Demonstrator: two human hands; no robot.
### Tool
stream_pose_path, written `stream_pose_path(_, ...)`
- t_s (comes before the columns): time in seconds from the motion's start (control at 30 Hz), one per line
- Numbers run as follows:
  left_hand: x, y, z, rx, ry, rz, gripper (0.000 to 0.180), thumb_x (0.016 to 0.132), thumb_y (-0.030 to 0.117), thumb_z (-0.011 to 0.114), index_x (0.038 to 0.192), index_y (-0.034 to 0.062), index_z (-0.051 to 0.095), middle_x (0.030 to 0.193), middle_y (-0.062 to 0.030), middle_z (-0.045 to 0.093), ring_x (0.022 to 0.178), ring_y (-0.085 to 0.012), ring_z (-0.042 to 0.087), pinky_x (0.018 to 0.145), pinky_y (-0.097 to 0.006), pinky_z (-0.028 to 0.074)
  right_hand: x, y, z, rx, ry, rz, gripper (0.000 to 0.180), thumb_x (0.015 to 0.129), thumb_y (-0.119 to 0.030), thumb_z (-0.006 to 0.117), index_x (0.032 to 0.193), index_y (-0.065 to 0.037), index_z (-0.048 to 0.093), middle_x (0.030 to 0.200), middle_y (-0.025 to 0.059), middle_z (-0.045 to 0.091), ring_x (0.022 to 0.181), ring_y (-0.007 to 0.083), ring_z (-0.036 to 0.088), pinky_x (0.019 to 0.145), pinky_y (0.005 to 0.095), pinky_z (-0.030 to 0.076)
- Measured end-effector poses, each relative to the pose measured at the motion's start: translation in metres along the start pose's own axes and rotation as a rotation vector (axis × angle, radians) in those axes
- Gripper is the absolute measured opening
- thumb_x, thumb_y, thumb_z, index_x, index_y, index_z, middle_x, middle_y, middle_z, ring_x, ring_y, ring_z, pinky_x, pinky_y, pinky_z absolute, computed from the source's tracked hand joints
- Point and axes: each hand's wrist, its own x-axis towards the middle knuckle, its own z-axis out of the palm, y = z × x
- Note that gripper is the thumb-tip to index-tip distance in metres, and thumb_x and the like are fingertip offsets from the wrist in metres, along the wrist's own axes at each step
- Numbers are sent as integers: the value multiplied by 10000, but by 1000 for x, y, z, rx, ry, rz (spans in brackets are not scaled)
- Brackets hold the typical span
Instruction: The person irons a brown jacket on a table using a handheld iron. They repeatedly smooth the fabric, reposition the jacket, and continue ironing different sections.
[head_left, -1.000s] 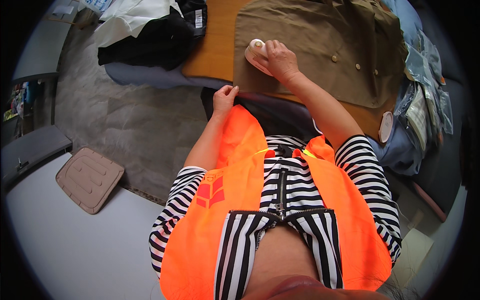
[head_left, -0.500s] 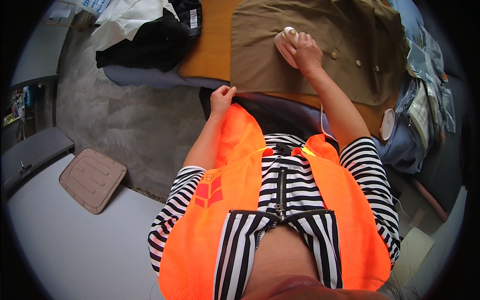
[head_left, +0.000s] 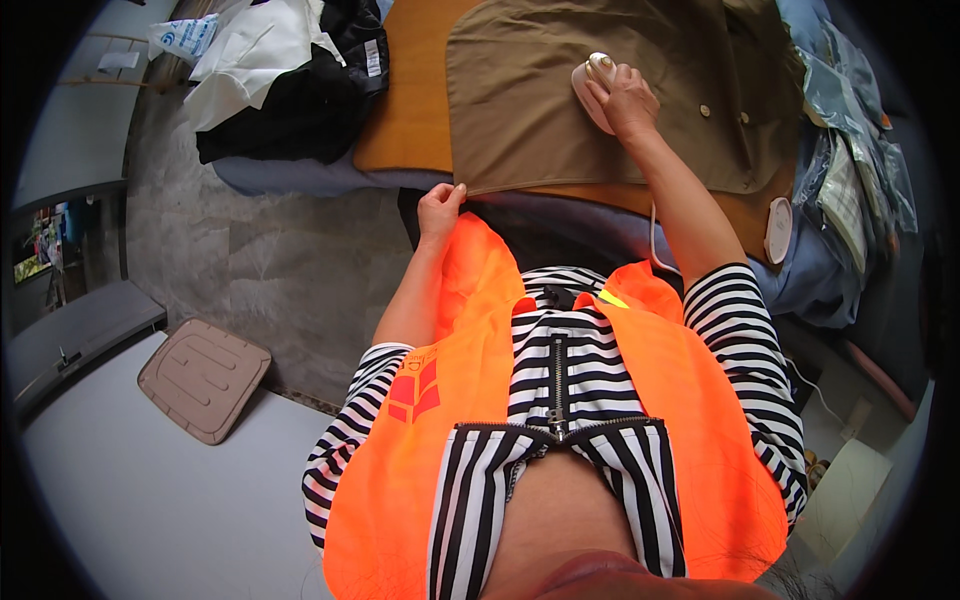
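Left hand (head_left: 438, 210) pinches brown cloth garment (head_left: 530, 115) (likely soft; hold corners) at orange surface's (head_left: 408, 115) near edge. Right hand (head_left: 632, 106) curls fingers around pale, rounded iron (head_left: 584, 88).

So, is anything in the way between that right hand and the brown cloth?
Only the small pale iron that the right hand holds over the brown cloth. Nothing visible separates the left hand from the cloth's near left corner.
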Motion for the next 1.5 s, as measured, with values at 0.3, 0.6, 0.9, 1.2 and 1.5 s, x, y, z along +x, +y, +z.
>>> stream_pose_path(0.3, -22, -1, -6, 2, -147, 1, 315, 921, 294, 716, 790, 8, 697, 657, -20, 656, 636, -58, 569, 620, -266, 468, -46, 50, -22, 20, -29, -42, 547, 871, -572, 679, 1080, -78, 569, 1090, 134, 660, 1021, 320, 663, 825, 443, 546)
stream_pose_path(0.6, -54, 45, -6, 587, 172, 725, 370, 842, 130, 731, 1205, 104, 661, 1316, -65, 606, 1263, -277, 545, 1041, -418, 405, -57, 21, -54, 112, -33, -234, 450, 858, -480, 728, 1005, -89, 562, 1004, 118, 651, 953, 321, 660, 775, 449, 543)
stream_pose_path(0.9, -39, 40, 9, 795, -80, 659, 708, 804, 50, 667, 1478, 107, 459, 1591, -71, 372, 1514, -281, 276, 1203, -573, 203, -45, -131, -27, 313, -37, -589, 459, 810, -452, 773, 961, -76, 557, 931, 101, 616, 888, 288, 661, 708, 407, 555)
stream_pose_path(1.2, -39, 42, 5, 718, -91, 657, 724, 764, 24, 663, 1462, 99, 484, 1572, -69, 398, 1503, -277, 296, 1191, -571, 223, -7, -168, 1, 251, -40, -553, 501, 827, -489, 751, 993, -56, 563, 950, 110, 643, 898, 288, 680, 721, 399, 573)
stream_pose_path(1.5, -37, 41, 5, 735, -99, 645, 720, 764, 19, 652, 1460, 104, 488, 1573, -65, 396, 1501, -264, 298, 1183, -575, 226, 42, -177, 19, 168, -76, -469, 526, 854, -507, 723, 1052, -41, 577, 1047, 126, 663, 971, 289, 688, 775, 402, 577)
